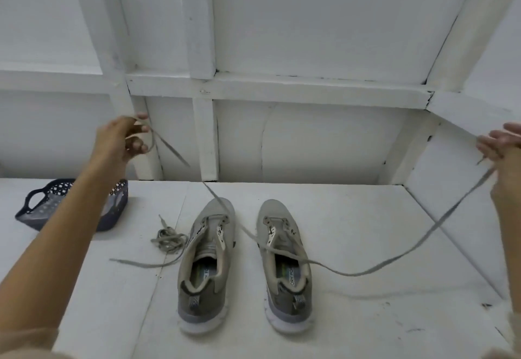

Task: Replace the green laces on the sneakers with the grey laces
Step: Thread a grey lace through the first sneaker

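**Head view: one long lace held across both sneakers**

Head camera shows a pair of grey-beige mesh sneakers standing side by side at the middle of the white desk (366, 217), toes toward its far edge and heels toward the near one. Both tongues lie bare, with no lace crossing them.

The left hand (118, 141) is raised over the far left of the desk. Its fingers (142, 117) pinch a long flat greyish lace (394, 262) close to one tip, with a small loop of it round them. The right hand (501, 147) is up by the right edge, its fingers (487, 144) curled on the other end.

Between the hands the lace runs left to right. It drops from the left hand to the toe of the left-hand sneaker (203, 268), meets the front of its eyelet row (whether it goes through the eyelets, I cannot tell), drapes across the right-hand sneaker (284, 268) and sags on the desk before climbing to the right hand. So the sneaker lies below and between the hands, nearer the left one, and the left run is much the shorter.

My guess is that the step in hand is evening the two ends, which would mean drawing lace toward the left.

A second lace, bunched and slightly greener (169, 238), lies just left of the left-hand sneaker. A dark blue lattice basket (36, 209) sits at the far left corner.
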`<move>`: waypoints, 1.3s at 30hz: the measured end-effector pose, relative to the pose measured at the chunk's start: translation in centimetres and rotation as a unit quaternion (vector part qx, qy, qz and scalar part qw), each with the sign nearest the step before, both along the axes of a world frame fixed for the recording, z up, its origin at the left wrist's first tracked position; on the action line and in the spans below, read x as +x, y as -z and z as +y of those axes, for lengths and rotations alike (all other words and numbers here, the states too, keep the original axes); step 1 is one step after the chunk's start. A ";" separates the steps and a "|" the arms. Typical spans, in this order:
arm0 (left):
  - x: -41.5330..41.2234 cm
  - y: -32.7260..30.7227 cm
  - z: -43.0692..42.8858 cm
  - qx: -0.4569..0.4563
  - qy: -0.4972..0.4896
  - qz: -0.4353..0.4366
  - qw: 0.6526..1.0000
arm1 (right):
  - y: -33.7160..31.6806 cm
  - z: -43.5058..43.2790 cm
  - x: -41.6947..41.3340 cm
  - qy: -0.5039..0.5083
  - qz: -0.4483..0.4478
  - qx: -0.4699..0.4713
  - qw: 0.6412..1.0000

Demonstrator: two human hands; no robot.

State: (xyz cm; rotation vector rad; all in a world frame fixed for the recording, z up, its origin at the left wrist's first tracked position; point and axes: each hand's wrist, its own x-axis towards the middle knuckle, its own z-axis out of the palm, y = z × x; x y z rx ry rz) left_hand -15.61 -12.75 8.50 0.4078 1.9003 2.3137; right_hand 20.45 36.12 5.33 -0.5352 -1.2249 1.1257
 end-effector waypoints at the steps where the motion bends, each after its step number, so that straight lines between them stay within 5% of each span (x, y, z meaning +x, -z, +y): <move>1: 0.4 -1.8 0.8 0.014 -0.004 0.019 1.000 | -1.4 -0.4 -1.1 -0.009 -0.016 0.020 1.000; 5: 2.2 -7.3 4.3 0.118 -0.001 0.087 0.989 | -11.0 -6.4 -4.1 -0.053 -0.005 0.058 0.997; 9: 4.5 -8.7 7.1 0.153 0.033 0.174 0.972 | -12.8 -11.1 -6.7 -0.152 -0.009 0.159 0.975; 11: 5.4 -7.3 8.2 0.109 0.043 0.214 0.970 | -11.6 -12.9 -8.0 -0.206 -0.026 0.167 0.964; 15: 6.8 -0.9 10.1 -0.127 0.152 0.205 0.959 | -5.2 -15.0 -10.0 -0.311 -0.100 0.110 0.939; 19: 9.1 6.6 10.9 -0.362 0.252 0.191 0.877 | 2.9 -16.3 -10.5 -0.371 -0.221 -0.023 0.902; 30: 11.7 13.8 11.9 -0.317 0.112 0.247 0.909 | 10.7 -16.1 -10.3 -0.418 -0.383 -0.061 0.822; 36: 11.0 13.7 13.3 -0.323 0.175 0.240 0.898 | 11.1 -16.3 -11.5 -0.399 -0.336 -0.094 0.848; 39: 10.3 13.9 14.0 -0.381 0.187 0.267 0.865 | 11.5 -16.7 -12.2 -0.386 -0.357 -0.099 0.845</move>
